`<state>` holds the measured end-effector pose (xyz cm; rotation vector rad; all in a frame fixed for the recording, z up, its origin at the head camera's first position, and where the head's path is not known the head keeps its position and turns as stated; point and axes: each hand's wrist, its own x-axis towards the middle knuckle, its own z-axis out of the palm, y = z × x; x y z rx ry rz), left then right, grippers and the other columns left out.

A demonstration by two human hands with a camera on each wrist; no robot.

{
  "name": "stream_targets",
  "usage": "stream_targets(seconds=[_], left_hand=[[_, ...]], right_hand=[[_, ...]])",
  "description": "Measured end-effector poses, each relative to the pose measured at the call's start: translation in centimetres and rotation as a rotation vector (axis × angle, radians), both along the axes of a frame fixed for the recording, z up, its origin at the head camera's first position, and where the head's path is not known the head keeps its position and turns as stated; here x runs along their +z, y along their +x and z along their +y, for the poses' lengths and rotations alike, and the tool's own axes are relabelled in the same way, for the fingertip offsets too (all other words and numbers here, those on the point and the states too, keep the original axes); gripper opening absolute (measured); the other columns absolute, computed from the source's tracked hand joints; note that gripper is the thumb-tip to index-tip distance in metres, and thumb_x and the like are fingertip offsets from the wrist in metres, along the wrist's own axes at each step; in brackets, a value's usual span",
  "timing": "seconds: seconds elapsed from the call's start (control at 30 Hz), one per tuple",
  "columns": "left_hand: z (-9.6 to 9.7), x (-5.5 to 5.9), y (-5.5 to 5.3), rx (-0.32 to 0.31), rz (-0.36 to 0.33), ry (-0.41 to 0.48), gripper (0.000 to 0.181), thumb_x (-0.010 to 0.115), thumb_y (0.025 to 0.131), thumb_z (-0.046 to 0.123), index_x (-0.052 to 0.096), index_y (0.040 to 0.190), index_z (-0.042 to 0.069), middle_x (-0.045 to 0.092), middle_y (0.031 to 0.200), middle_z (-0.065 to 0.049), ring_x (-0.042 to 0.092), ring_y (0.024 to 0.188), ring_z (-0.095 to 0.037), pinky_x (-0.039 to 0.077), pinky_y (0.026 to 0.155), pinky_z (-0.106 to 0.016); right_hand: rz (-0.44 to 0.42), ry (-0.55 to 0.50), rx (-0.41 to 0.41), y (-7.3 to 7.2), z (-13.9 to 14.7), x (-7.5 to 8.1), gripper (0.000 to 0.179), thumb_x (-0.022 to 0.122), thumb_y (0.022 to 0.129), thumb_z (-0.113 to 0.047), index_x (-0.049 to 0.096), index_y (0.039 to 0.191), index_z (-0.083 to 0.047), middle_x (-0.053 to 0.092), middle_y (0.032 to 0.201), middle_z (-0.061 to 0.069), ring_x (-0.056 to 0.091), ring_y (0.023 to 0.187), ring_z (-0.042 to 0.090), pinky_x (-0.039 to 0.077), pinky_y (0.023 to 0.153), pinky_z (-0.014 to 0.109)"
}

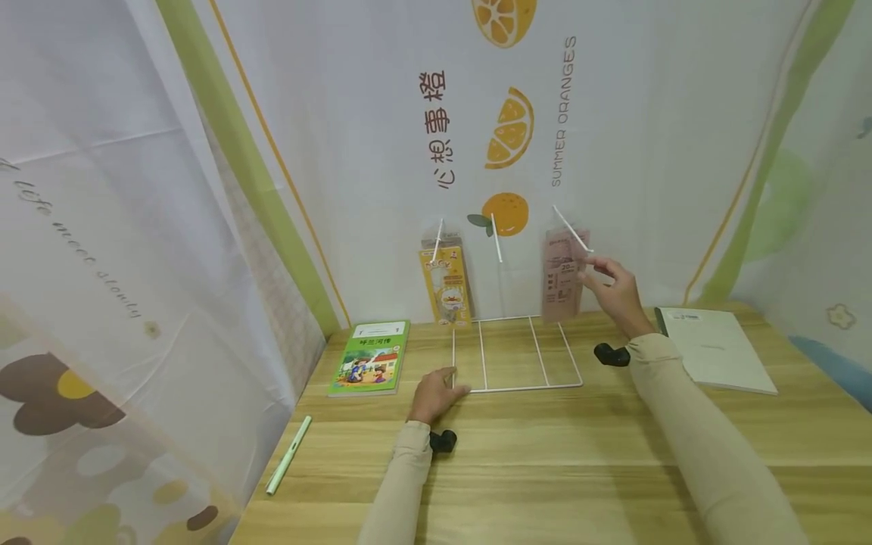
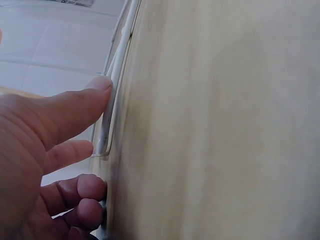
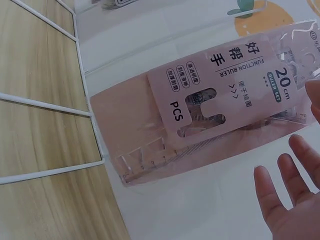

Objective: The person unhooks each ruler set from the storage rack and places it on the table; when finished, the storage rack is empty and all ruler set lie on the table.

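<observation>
The pink ruler pack [image 1: 564,291] was positioned at the right hook [image 1: 572,230], seating unconfirmed. The right hand [image 1: 618,294] met its edge; pinching could not be determined. The left hand [image 1: 434,396] gripped the front corner of the wire rack [image 1: 524,388]. As judged, the left hook [image 1: 437,241] carried the yellow pack [image 1: 450,291]; the middle hook [image 1: 496,238] was bare. The ruler pack was flat and translucent, the rack slim and white, the desk [image 1: 545,469] wood-grained.

Left hand [image 2: 30,145] | thumb on white wire frame [image 2: 119,52] | wood surface [image 2: 215,130] alongside | white backdrop [image 2: 55,37] behind
</observation>
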<state>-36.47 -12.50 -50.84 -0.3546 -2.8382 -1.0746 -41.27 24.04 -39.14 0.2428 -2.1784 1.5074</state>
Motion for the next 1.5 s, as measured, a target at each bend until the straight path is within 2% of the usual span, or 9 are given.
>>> stream_targets(seconds=[0.2, 0.4, 0.5, 0.7, 0.9, 1.1, 1.27, 1.37, 1.5], left_hand=[[0.0, -0.1, -0.1, -0.003, 0.015, -0.018, 0.054, 0.076, 0.089, 0.031, 0.065, 0.129, -0.002, 0.065, 0.129, -0.025, 0.06, 0.122, -0.044, 0.048, 0.103, -0.055], [0.0, -0.2, -0.2, 0.0, 0.013, -0.021, 0.053, 0.076, 0.089, 0.031, 0.065, 0.129, -0.002, 0.065, 0.13, -0.024, 0.06, 0.122, -0.044, 0.048, 0.103, -0.054], [0.0, -0.2, -0.2, 0.003, 0.006, -0.015, 0.053, 0.076, 0.089, 0.03, 0.065, 0.129, -0.002, 0.065, 0.13, -0.024, 0.06, 0.122, -0.044, 0.048, 0.103, -0.055], [0.1, -0.1, 0.0, 0.005, -0.004, -0.005, 0.054, 0.077, 0.089, 0.03, 0.065, 0.13, -0.002, 0.064, 0.131, -0.025, 0.059, 0.123, -0.044, 0.049, 0.102, -0.056], [0.0, -0.2, 0.0, 0.01, 0.001, 0.004, 0.053, 0.078, 0.088, 0.03, 0.065, 0.129, -0.001, 0.065, 0.13, -0.024, 0.06, 0.122, -0.043, 0.049, 0.102, -0.055], [-0.1, -0.4, -0.1, 0.015, 0.0, 0.005, 0.054, 0.078, 0.088, 0.031, 0.065, 0.129, 0.0, 0.064, 0.13, -0.025, 0.06, 0.121, -0.044, 0.049, 0.102, -0.055], [0.1, -0.2, 0.0, 0.019, -0.012, 0.015, 0.053, 0.078, 0.088, 0.03, 0.065, 0.129, -0.001, 0.063, 0.132, -0.025, 0.059, 0.123, -0.044, 0.048, 0.103, -0.055], [0.1, -0.2, 0.0, 0.021, -0.014, 0.018, 0.053, 0.078, 0.088, 0.03, 0.065, 0.129, -0.001, 0.063, 0.132, -0.025, 0.059, 0.123, -0.044, 0.048, 0.103, -0.055], [0.1, -0.3, 0.0, 0.022, -0.01, 0.027, 0.054, 0.078, 0.087, 0.03, 0.065, 0.129, -0.002, 0.063, 0.132, -0.025, 0.058, 0.123, -0.044, 0.047, 0.104, -0.056]], right_hand=[[-0.04, -0.036, 0.019, -0.3, 0.0, 0.2, 0.051, 0.061, 0.101, -0.027, 0.052, 0.141, 0.003, 0.048, 0.147, 0.022, 0.041, 0.138, 0.037, 0.04, 0.111, 0.056], [-0.059, -0.049, 0.038, -0.5, -0.2, 0.1, 0.05, 0.061, 0.101, -0.028, 0.052, 0.141, 0.002, 0.052, 0.143, 0.02, 0.046, 0.132, 0.029, 0.043, 0.097, 0.028], [-0.054, -0.056, 0.066, -0.6, -0.3, 0.1, 0.049, 0.061, 0.102, -0.026, 0.053, 0.141, 0.002, 0.053, 0.142, 0.021, 0.048, 0.129, 0.025, 0.041, 0.092, 0.022], [-0.031, -0.033, 0.103, -0.9, -0.1, 0.1, 0.045, 0.059, 0.102, -0.015, 0.051, 0.142, 0.006, 0.051, 0.143, 0.025, 0.049, 0.124, 0.023, 0.041, 0.092, 0.021], [-0.005, -0.036, 0.111, -0.8, -0.1, 0.1, 0.044, 0.06, 0.101, -0.013, 0.052, 0.141, 0.006, 0.054, 0.14, 0.023, 0.052, 0.112, 0.01, 0.044, 0.089, 0.011], [0.016, -0.06, 0.109, -0.1, -0.2, 0.1, 0.044, 0.065, 0.1, -0.018, 0.056, 0.139, 0.001, 0.062, 0.133, 0.01, 0.055, 0.103, -0.001, 0.046, 0.087, 0.012], [0.04, -0.059, 0.12, 0.5, 0.2, 0.0, 0.043, 0.065, 0.099, -0.016, 0.057, 0.138, 0.001, 0.065, 0.126, -0.002, 0.057, 0.103, -0.002, 0.046, 0.087, 0.013], [0.05, -0.04, 0.126, 2.0, -0.1, 0.8, 0.042, 0.064, 0.099, -0.012, 0.056, 0.137, 0.005, 0.066, 0.123, 0.008, 0.059, 0.101, 0.002, 0.046, 0.086, 0.013], [0.048, -0.038, 0.133, 2.8, -0.1, 0.9, 0.041, 0.064, 0.099, -0.009, 0.056, 0.135, 0.007, 0.065, 0.122, 0.013, 0.059, 0.101, 0.002, 0.047, 0.086, 0.012]])
